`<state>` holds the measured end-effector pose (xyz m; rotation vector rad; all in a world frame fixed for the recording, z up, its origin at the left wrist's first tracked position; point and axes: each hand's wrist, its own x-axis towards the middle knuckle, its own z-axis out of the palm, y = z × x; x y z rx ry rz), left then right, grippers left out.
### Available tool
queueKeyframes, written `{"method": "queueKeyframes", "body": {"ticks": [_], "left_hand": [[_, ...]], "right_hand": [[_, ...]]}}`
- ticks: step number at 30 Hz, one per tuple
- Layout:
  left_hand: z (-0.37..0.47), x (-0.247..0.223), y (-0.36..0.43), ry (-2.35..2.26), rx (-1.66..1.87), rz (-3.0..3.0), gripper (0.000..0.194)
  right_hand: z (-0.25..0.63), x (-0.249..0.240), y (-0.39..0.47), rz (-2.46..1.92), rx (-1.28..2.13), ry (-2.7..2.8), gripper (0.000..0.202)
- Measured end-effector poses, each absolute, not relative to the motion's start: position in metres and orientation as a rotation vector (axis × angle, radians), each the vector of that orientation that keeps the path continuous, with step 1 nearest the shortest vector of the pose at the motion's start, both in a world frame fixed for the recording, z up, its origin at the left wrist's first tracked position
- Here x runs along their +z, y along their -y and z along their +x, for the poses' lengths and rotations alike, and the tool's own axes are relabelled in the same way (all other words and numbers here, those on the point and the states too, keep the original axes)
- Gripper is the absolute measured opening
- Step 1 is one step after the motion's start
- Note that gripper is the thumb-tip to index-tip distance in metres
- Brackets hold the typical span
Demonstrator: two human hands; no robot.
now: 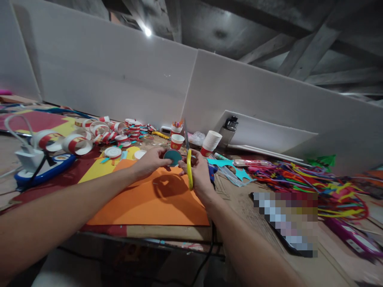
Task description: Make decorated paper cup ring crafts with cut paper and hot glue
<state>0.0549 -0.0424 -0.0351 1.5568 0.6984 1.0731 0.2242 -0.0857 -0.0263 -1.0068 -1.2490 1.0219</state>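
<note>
My left hand [152,161] pinches a small round teal disc [172,157] by its left side, above a sheet of orange paper [143,207]. In my right hand [200,171] is a pair of scissors with yellow handles [189,171], the blades pointing up and away from me. The right fingertips come close to the disc's right edge; whether they touch it I cannot tell. Just beyond the hands stands a red and white paper cup [177,142]. Shadows of both hands fall on the orange paper.
Cut cup rings [79,143] and small cup pieces lie at the left, near a blue power strip [44,171]. Behind are stacked paper cups [212,142] and a grey bottle [229,131]. Colourful pipe cleaners [314,183], a phone [284,223] and a purple device [353,237] lie right.
</note>
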Motion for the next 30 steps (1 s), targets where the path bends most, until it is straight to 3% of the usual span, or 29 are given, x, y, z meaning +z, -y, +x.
{"method": "queueKeyframes", "body": {"ticks": [5, 12, 17, 30], "left_hand": [[0.055, -0.034, 0.043, -0.713, 1.12, 1.56, 0.026], [0.047, -0.023, 0.046, -0.81, 1.41, 1.804, 0.015], [0.044, -0.023, 0.042, -0.874, 1.502, 1.857, 0.02], [0.06, -0.024, 0.056, -0.708, 1.114, 1.634, 0.022]], "right_hand": [[0.223, -0.028, 0.086, -0.962, 1.005, 1.296, 0.052], [0.223, -0.028, 0.091, -0.958, 0.882, 1.438, 0.067], [0.222, -0.025, 0.092, -0.997, 0.914, 1.343, 0.052], [0.221, -0.022, 0.093, -0.974, 0.938, 1.236, 0.052]]}}
